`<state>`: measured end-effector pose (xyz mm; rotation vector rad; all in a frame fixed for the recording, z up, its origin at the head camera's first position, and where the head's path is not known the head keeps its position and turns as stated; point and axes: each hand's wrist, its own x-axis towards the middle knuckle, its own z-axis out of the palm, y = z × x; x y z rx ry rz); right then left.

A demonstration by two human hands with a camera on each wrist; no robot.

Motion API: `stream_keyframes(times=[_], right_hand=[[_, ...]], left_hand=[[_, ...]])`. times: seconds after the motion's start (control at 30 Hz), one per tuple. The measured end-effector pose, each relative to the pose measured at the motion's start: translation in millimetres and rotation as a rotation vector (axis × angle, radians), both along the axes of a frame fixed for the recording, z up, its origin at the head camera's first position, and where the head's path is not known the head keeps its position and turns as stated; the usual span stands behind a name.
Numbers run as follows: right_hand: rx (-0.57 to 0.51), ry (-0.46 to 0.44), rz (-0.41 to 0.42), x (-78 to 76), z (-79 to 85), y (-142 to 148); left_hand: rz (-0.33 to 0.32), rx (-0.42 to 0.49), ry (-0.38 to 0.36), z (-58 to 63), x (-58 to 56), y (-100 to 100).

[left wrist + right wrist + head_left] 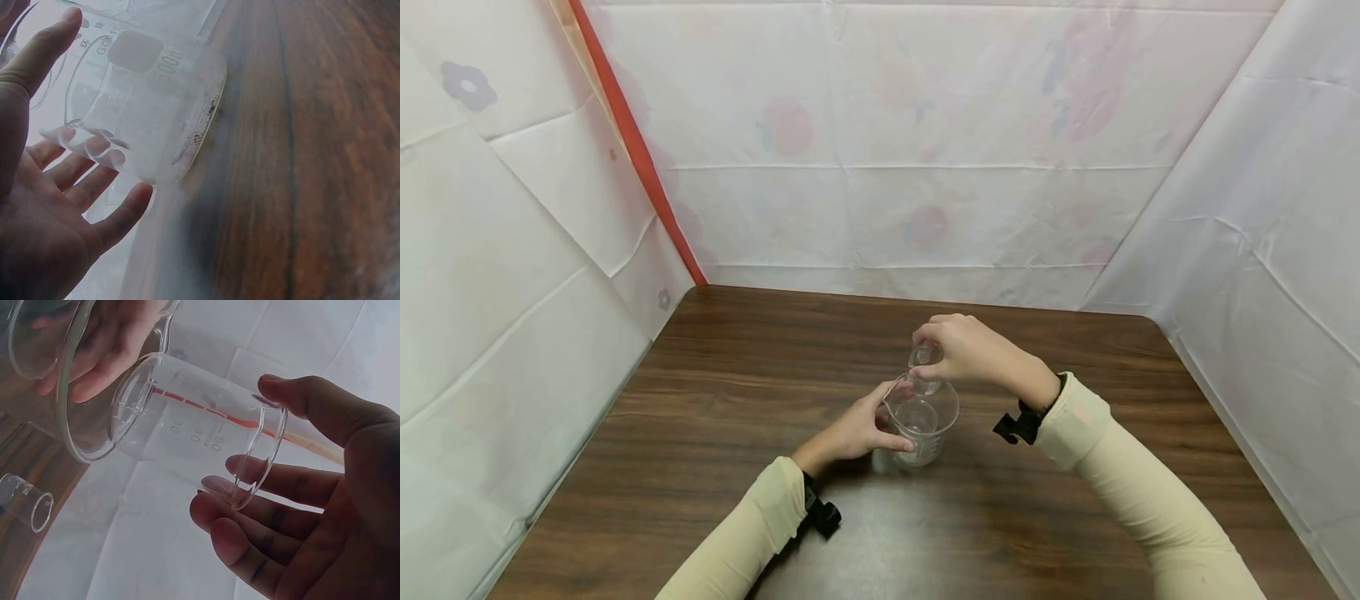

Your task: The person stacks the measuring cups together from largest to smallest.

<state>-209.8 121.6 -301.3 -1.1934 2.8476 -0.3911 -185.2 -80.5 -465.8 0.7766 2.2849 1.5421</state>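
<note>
My left hand (859,427) holds a large clear glass beaker (928,448) from its left side, thumb in front and fingers behind. In the left wrist view, that beaker (181,112) carries a pale label patch and volume lettering. The outline of another glass (916,416) shows inside it. Over its mouth, my right hand (964,348) grips a small glass beaker (194,431) near the rim with fingertips and thumb. Marked 30, 40 and 50, the small beaker points base first at the large beaker's rim (65,400), which it overlaps in the right wrist view.
A little clear glass vessel (25,501) stands on the wooden table (730,375), seen in the right wrist view. White patterned sheets (925,150) enclose the table at the back and both sides, with a red strip (632,146) at the back left corner.
</note>
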Motion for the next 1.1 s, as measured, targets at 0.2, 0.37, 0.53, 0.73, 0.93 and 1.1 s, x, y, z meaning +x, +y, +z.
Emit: stream_keyframes(times=[0.2,0.37,0.53,0.73,0.93,1.1], right_hand=[[0.002,-0.019,-0.003,2.8,-1.2,0],[0.009,0.000,0.005,3.6,-1.4,0],[0.004,-0.001,0.012,5.4,-1.0,0],[0.018,0.008,0.020,7.8,-1.9,-1],[0.054,-0.006,0.026,10.3,-3.7,-2],[0.088,-0.017,0.032,11.1,-4.9,-3]], left_hand=[[0.003,0.001,-0.008,0.1,-0.2,-1],[0.004,0.002,-0.011,0.8,-0.1,-1],[0.019,-0.013,-0.010,0.5,-0.3,0],[0.026,-0.022,-0.011,1.0,-0.2,-1],[0.012,-0.014,0.005,0.2,-0.4,-1],[0.007,-0.006,0.015,1.0,0.1,-1]])
